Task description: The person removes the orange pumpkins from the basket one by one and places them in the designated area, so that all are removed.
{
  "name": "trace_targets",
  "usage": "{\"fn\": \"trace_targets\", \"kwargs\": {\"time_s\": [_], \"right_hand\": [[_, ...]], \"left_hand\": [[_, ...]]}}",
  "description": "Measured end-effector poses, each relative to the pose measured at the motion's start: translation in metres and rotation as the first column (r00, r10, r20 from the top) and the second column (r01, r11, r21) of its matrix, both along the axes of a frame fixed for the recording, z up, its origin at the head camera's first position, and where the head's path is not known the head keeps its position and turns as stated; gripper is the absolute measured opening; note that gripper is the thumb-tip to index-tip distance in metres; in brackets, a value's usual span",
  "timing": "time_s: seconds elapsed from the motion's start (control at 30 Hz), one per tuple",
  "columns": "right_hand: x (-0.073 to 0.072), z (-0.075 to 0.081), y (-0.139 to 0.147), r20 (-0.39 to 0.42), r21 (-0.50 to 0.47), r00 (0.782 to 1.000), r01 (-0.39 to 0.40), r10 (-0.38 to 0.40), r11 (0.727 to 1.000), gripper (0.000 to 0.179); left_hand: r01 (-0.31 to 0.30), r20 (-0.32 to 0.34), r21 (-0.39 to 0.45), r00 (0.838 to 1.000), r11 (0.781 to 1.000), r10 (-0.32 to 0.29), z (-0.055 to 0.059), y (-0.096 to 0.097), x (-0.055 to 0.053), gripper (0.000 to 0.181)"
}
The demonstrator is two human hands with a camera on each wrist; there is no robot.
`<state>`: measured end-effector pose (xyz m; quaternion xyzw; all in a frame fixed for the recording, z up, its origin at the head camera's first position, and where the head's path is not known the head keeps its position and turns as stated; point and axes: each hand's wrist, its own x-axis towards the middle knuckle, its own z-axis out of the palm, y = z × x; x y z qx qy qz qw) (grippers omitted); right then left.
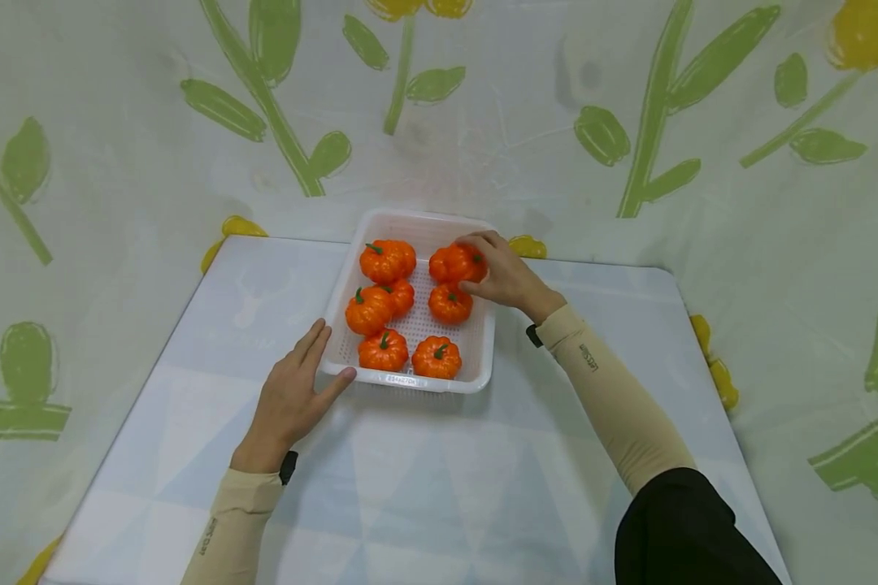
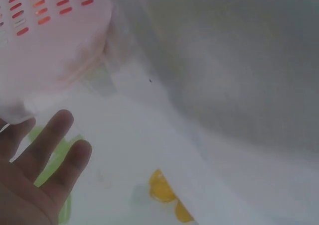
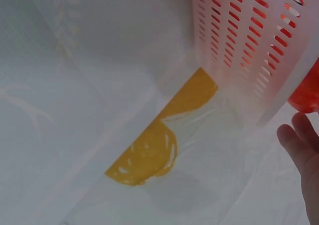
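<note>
1. Pumpkin (image 1: 457,263), orange, sits at the far right inside the basket (image 1: 424,231), as I see it from the head view. Right hand (image 1: 508,276) arches over it, fingers on the far side, thumb on the near side. I read a grasp around this pumpkin; whether it is lifted, I cannot tell.
2. Second pumpkin (image 1: 449,303) lies just nearer, by the thumb.
3. Along the near wall I log a front-right pumpkin (image 1: 436,357) and a front-left pumpkin (image 1: 384,350). Left side: far-left pumpkin (image 1: 388,262), middle-left pumpkin (image 1: 369,310), small pumpkin (image 1: 401,297) partly hidden beside it.
4. Basket: white plastic, slotted walls, perforated floor, printed characters on the near rim.
5. Left hand (image 1: 293,398): grasping nothing, fingers extended by the left wall, thumb tip at the near left corner.
6. Both forearms wear beige sleeves (image 1: 607,390), with dark wristbands (image 1: 289,467).
7. Under everything, a pale table (image 1: 410,487) patterned with blue triangles; beyond, I note a whitish sheet (image 1: 512,106) with green leaves and yellow flowers.
</note>
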<state>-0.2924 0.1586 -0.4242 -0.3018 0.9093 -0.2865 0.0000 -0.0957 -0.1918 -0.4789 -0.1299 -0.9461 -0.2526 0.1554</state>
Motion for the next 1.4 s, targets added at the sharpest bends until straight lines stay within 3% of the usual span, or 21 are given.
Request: {"fn": "trace_targets", "kwargs": {"time_s": [0.27,0.43,0.87,1.17,1.4], "right_hand": [[0.008,0.007,0.003,-0.011,-0.085,0.999,0.032,-0.034,0.996,0.070],[0.012,0.011,0.010,-0.062,-0.142,0.997,0.046,-0.055,0.989,0.071],[0.013,0.005,0.046,-0.171,-0.197,0.974,0.112,-0.147,0.974,0.070],[0.016,-0.013,0.080,-0.172,-0.190,0.952,0.222,-0.255,0.956,0.066],[0.020,-0.034,0.095,-0.067,-0.122,0.941,0.323,-0.332,0.939,0.067]], "left_hand": [[-0.017,0.050,0.035,0.999,0.999,0.015,-0.002,0.000,0.001,0.085],[-0.012,0.051,0.046,0.999,0.999,0.009,-0.003,-0.001,0.001,0.085],[-0.007,0.086,0.054,0.996,0.999,0.003,-0.003,0.000,0.000,0.086],[-0.007,0.096,0.055,0.995,0.998,0.002,-0.003,-0.002,0.001,0.085],[-0.002,0.119,0.060,0.993,0.998,-0.005,-0.002,-0.001,0.002,0.085]]}}
